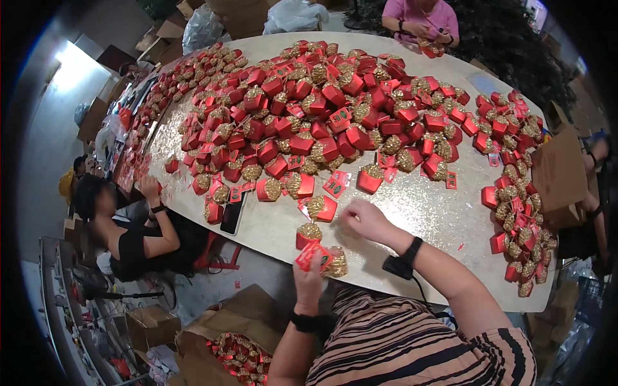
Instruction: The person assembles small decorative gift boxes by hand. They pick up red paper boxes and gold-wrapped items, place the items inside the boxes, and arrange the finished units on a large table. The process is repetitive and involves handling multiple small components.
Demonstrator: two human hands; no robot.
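red ornaments (369, 181): smooth, faceted lower parts with a satin-to-glossy sheen, their gold tops (373, 170) rough, knobbly and glittering like metallic coating. red tags (336, 184): thin printed paper or card, flat and smooth. tabletop (412, 215): pale, hard and smooth, softly reflective, strewn with sparkling specks. phone (232, 216): dark, glossy, glass-like face. right-hand carton (559, 174) and lower open carton (239, 315): matt brown cardboard. bags (201, 29): thin, crinkled, translucent plastic with a slight shine. striped garment (399, 341): soft matt cloth, creased. wristband (411, 249): black, smooth and matt; its exact material cannot be told.
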